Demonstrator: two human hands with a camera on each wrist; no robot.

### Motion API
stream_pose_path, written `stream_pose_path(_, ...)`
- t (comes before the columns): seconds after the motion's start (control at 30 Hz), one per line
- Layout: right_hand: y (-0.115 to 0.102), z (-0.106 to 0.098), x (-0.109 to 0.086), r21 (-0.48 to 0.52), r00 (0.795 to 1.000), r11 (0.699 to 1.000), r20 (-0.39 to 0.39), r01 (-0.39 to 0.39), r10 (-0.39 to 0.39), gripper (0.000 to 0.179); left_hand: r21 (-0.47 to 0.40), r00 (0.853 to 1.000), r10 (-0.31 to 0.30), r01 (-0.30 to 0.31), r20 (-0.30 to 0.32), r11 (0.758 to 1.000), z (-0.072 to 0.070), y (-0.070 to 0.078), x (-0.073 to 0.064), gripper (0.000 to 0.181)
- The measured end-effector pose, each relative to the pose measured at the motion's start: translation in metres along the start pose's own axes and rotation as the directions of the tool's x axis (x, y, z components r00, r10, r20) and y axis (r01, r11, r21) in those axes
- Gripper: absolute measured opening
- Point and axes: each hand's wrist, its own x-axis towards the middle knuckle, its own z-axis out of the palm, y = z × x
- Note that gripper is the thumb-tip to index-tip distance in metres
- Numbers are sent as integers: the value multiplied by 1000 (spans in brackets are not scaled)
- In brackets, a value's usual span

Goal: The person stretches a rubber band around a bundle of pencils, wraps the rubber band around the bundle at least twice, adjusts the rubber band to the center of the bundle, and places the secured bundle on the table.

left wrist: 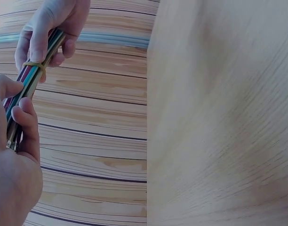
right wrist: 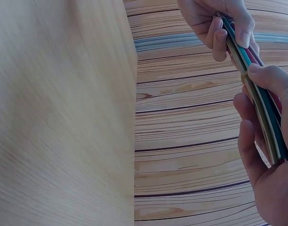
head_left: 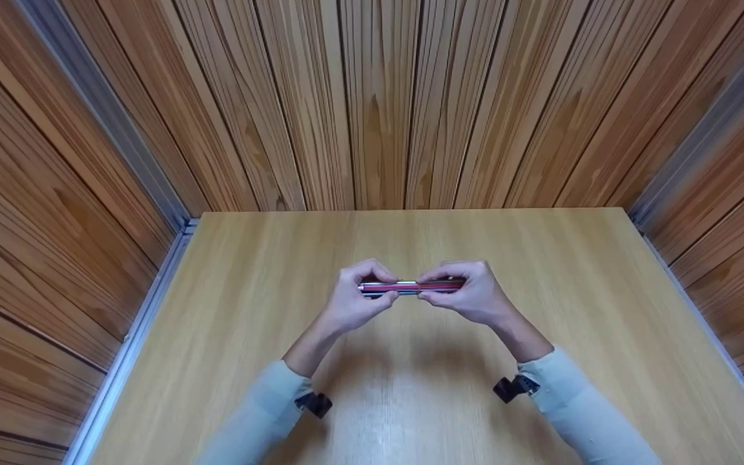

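Observation:
Both hands hold a banded bundle of slim, pencil-like sticks (head_left: 407, 287), level above the table. My left hand (head_left: 359, 298) grips its left part and my right hand (head_left: 469, 290) its right part, fingertips close together near the middle. In the left wrist view the bundle (left wrist: 27, 84) shows teal, dark red and gold sticks with silvery ends by the left palm. A yellowish rubber band (left wrist: 35, 65) circles it, and the right thumb lies against that band. In the right wrist view the teal and gold sticks (right wrist: 264, 108) run into the right palm; fingers cover parts of them.
The light wooden table (head_left: 268, 258) stretches below both hands. Wood-plank walls (head_left: 378, 103) stand behind it and at both sides, with grey metal rails (head_left: 146, 310) along the edges. A small black wrist camera (head_left: 314, 404) sits at each sleeve.

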Motion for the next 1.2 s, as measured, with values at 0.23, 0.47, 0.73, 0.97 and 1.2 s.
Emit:
stream_pose_path(0.23, 6, 0, -3, 9, 998, 998, 21, 58, -58, 25, 14, 999, -14, 14, 31, 1000, 1, -2, -2, 17)
stream_pose_path(0.47, 9, -10, -6, 7, 998, 999, 55, 41, -42, 29, 88, 995, -59, 53, 75, 995, -7, 1, -2, 23)
stream_pose_path(0.73, 13, -20, -10, 34, 998, 999, 56, 13, -15, 27, 146, 994, -41, 25, 105, 989, -13, 5, -2, 27)
stream_pose_path(0.97, 17, -26, -5, 34, 999, 999, 50, -16, 15, 27, 162, 997, -30, 17, 77, 987, -15, 2, 7, 25)
stream_pose_path(1.2, 21, -32, 9, 45, 995, 997, 78, -60, 56, 26, 161, 996, -74, 64, 56, 985, -18, -2, 19, 24)
